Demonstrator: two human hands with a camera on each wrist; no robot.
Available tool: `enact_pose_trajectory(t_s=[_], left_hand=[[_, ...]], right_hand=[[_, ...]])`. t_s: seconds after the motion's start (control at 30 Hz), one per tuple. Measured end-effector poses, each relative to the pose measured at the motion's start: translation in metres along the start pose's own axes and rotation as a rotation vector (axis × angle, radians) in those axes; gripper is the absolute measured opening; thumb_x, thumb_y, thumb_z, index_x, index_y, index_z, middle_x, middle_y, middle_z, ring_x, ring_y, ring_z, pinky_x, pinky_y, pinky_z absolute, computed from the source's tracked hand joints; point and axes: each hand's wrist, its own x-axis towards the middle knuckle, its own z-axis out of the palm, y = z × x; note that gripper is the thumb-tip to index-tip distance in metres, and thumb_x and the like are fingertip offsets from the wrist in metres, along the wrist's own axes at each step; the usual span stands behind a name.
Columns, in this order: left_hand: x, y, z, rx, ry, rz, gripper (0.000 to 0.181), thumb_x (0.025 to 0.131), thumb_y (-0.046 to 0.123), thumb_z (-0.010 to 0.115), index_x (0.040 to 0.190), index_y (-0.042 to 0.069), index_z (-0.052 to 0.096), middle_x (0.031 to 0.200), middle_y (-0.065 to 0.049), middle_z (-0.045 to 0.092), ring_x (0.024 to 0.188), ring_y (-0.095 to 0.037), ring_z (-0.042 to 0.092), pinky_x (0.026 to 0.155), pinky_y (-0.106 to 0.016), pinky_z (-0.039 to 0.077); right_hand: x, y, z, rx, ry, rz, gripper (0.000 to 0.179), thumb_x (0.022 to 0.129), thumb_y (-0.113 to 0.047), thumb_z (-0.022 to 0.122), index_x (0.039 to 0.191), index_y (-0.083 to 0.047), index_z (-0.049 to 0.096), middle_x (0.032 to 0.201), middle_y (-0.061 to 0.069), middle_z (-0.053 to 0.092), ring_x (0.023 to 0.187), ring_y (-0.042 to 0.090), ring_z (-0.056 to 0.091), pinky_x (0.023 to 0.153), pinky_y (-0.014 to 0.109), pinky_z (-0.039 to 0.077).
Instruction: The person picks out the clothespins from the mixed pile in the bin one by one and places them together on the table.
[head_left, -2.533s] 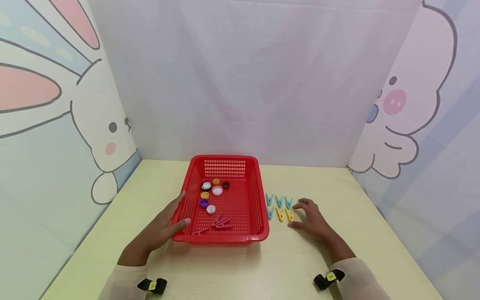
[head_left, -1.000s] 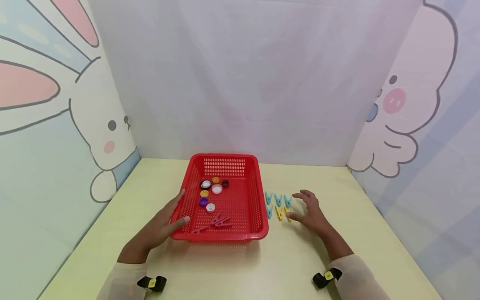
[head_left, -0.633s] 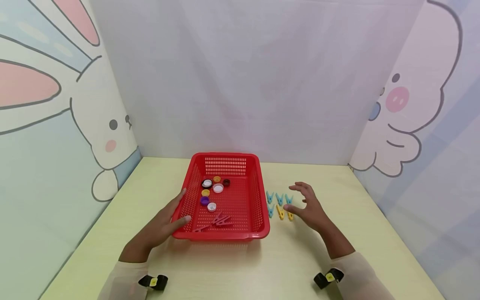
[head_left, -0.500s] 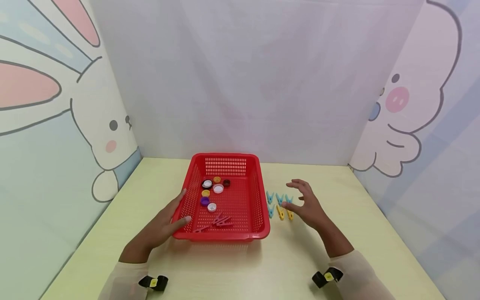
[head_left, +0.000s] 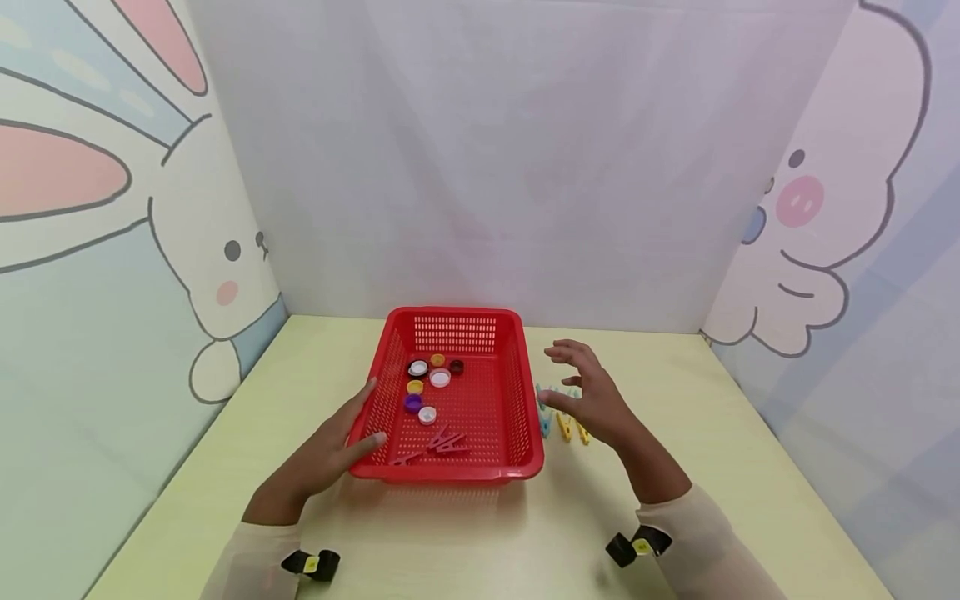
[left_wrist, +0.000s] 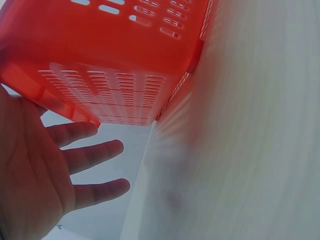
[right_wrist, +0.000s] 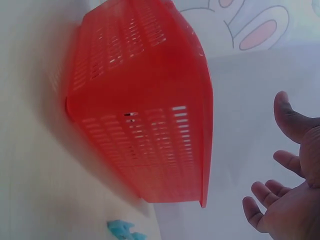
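Observation:
A red plastic basket (head_left: 480, 417) with slotted sides stands on the table. My left hand (head_left: 322, 454) rests at its left rim, thumb over the edge and straight fingers spread outside the wall, as the left wrist view shows. Inside lie several bottle caps, among them a purple cap (head_left: 413, 403) and a white cap (head_left: 440, 377), and pink clothespins (head_left: 448, 445) near the front. My right hand (head_left: 592, 400) hovers beside the right rim, holding nothing, fingers apart. Under it are yellow clothespins (head_left: 564, 427) and blue clothespins (head_left: 545, 425), partly hidden.
The pale wooden table (head_left: 480, 550) reaches back to a plain grey-white curtain (head_left: 510, 167). Cartoon-printed panels flank it, with a rabbit (head_left: 225, 300) at left and a pig (head_left: 795, 275) at right. Each wrist carries a small black camera.
My right hand has risen from beside the yellow clothespins and moved left towards the basket's right rim. My left hand has stayed at the left rim.

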Motion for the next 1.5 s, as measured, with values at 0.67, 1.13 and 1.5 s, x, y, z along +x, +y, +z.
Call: enact_pose_trajectory(t_s=[0.67, 1.13, 1.5], left_hand=[[0.000, 0.003, -0.004, 0.013, -0.016, -0.004, 0.105, 0.099, 0.045, 0.073, 0.177, 0.018, 0.009, 0.160, -0.025, 0.049, 0.131, -0.034, 0.061, 0.087, -0.040, 0.070], [0.002, 0.005, -0.004, 0.007, -0.034, -0.058, 0.106, 0.099, 0.053, 0.072, 0.178, 0.023, 0.008, 0.150, -0.021, 0.057, 0.120, -0.026, 0.063, 0.088, -0.038, 0.069], [0.001, 0.007, -0.005, -0.001, -0.051, -0.079, 0.107, 0.099, 0.052, 0.072, 0.178, 0.023, 0.006, 0.144, -0.019, 0.061, 0.115, -0.022, 0.065, 0.087, -0.036, 0.069]], right_hand=[[0.026, -0.045, 0.036, 0.216, -0.152, 0.065, 0.086, 0.092, -0.024, 0.090, 0.162, -0.013, 0.040, 0.165, 0.015, 0.039, 0.139, 0.041, 0.061, 0.096, 0.049, 0.068], [0.040, -0.047, 0.069, 0.268, -0.338, 0.239, 0.096, 0.091, -0.028, 0.090, 0.168, -0.017, 0.033, 0.155, 0.015, 0.056, 0.147, 0.040, 0.055, 0.099, 0.049, 0.066], [0.047, -0.055, 0.084, 0.062, -0.499, 0.209, 0.086, 0.093, -0.034, 0.087, 0.163, -0.012, 0.043, 0.152, 0.017, 0.058, 0.132, 0.032, 0.064, 0.098, 0.049, 0.067]])
